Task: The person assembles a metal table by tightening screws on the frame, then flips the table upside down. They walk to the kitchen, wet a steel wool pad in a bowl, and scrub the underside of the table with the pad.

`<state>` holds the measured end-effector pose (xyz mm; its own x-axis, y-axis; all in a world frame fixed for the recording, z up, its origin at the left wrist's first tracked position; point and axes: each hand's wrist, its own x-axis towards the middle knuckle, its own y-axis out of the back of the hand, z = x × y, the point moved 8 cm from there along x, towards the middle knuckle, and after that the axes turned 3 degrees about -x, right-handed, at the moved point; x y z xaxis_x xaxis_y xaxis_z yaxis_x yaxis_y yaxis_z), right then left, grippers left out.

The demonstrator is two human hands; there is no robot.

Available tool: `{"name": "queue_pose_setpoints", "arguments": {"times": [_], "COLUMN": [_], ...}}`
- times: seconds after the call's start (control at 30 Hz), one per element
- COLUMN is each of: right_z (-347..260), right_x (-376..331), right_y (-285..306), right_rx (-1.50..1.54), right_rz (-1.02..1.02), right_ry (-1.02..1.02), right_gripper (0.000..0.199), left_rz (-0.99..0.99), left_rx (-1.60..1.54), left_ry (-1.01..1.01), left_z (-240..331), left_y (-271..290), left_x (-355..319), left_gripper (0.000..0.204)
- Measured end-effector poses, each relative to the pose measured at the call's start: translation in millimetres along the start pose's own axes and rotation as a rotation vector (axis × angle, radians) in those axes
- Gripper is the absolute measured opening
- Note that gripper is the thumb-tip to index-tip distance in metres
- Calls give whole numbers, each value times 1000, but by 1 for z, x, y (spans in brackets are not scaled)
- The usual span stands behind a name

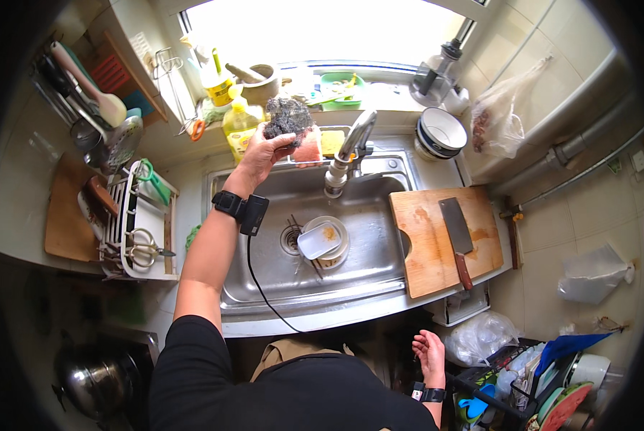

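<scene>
My left hand (pixel 268 152) is raised over the back left of the sink, its fingers closed round a dark grey steel wool scourer (pixel 289 117). Just beside the scourer, a pink sponge (pixel 307 148) and a yellow sponge (pixel 332 142) sit in a rack behind the sink. My right hand (pixel 430 352) hangs low by my right side, away from the counter, with fingers loosely bent and nothing visible in it. In the steel sink (pixel 372 223), a small white rectangular dish (pixel 318 243) lies on a round bowl (pixel 342 253), with chopsticks (pixel 313 269) partly beneath.
The faucet (pixel 359 133) arches over the sink's back edge. A cleaver (pixel 456 230) rests on a wooden cutting board (pixel 415 248) to the right. Stacked bowls (pixel 444 129) stand behind it. Yellow detergent bottle (pixel 237 126) is behind my left hand; a utensil rack (pixel 146 223) stands left.
</scene>
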<state>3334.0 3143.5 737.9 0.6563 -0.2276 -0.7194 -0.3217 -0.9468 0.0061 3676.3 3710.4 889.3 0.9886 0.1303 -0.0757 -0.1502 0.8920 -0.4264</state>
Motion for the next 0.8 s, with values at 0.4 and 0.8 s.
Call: {"name": "queue_pose_setpoints", "arguments": {"times": [0.4, 0.8], "right_z": [-23, -28], "right_x": [27, 23], "right_y": [-52, -56], "right_rx": [-133, -111], "right_rz": [-102, -74], "right_ry": [23, 39], "right_gripper": [22, 21], "left_rz": [258, 634], "left_rx": [-101, -242], "left_ry": [0, -119], "left_z": [40, 61], "left_y": [127, 99], "left_x": [21, 36], "left_gripper": [22, 42]}}
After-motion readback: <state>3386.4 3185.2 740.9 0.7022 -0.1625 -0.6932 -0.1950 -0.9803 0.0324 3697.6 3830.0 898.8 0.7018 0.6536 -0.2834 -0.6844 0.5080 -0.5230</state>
